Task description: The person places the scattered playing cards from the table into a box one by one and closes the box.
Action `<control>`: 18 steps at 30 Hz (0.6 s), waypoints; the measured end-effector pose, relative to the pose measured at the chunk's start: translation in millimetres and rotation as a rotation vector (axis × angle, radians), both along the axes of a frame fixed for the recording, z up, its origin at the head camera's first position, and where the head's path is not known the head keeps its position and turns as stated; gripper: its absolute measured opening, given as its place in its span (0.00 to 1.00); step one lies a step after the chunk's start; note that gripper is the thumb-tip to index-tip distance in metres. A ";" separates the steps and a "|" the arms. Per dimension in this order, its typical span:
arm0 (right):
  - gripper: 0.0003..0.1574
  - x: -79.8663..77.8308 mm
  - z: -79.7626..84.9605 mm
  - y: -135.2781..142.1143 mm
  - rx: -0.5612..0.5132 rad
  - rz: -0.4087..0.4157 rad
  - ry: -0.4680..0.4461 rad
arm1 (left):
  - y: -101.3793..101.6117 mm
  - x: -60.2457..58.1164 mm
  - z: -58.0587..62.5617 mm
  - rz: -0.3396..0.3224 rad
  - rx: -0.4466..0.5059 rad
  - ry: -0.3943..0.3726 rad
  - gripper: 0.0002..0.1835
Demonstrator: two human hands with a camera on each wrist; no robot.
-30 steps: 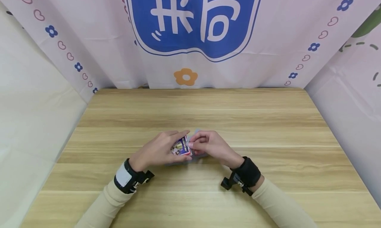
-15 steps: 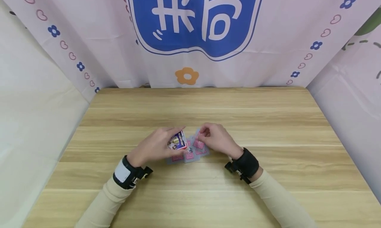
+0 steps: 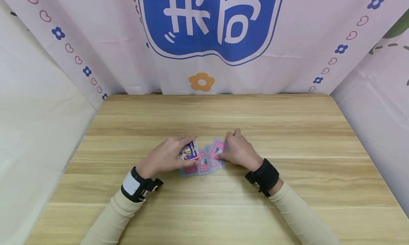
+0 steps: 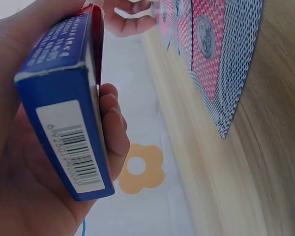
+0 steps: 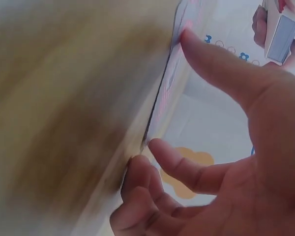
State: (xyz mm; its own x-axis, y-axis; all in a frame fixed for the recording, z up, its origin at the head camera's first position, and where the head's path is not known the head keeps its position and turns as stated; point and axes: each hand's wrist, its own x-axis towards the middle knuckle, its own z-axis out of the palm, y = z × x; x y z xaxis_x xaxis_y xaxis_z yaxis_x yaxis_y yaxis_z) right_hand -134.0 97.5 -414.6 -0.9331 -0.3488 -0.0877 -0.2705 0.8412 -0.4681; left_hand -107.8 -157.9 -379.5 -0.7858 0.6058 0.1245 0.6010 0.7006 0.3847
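My left hand (image 3: 169, 154) holds a small blue playing-card box (image 3: 190, 151) between thumb and fingers, just above the table. The barcode end of the card box (image 4: 69, 147) faces the left wrist camera. In the right wrist view, the far end of the box (image 5: 284, 38) is uncovered and shows a stack of card edges inside. A row of overlapping pink-patterned playing cards (image 3: 203, 162) lies flat below it. At the row's right end, my right hand (image 3: 239, 151) touches the uppermost card (image 3: 218, 150) with its thumb (image 5: 206, 54) and index fingertip spread along the edge.
The wooden table (image 3: 204, 202) extends around the cards on every side. A white printed curtain (image 3: 255, 72) hangs behind its far edge, with pale cloth on both sides. Both wrists wear black camera straps (image 3: 265, 175).
The right hand has moved right from the box, and a card now lies at the row's right end under its thumb. The left hand has shifted slightly left and up with the box.
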 end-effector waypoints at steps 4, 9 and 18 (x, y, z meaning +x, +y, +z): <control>0.35 -2.4 3.3 4.2 -0.001 0.028 -0.027 | -1.4 0.4 0.5 0.001 0.000 0.007 0.44; 0.13 -6.8 9.3 15.4 -0.154 0.141 -0.105 | -2.7 1.2 1.9 0.026 -0.003 0.011 0.44; 0.11 -7.4 28.9 25.6 -0.587 0.147 -0.311 | -2.9 1.7 1.9 0.023 0.003 0.015 0.44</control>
State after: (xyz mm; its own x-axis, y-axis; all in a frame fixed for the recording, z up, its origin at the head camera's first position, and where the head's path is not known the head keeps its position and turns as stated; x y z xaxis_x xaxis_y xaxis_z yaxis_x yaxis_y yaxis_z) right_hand -141.5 123.1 -385.7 -0.8343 -0.5418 -0.1020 -0.1413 0.3890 -0.9103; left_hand -106.1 -160.9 -377.7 -0.7977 0.5870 0.1381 0.5904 0.7134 0.3775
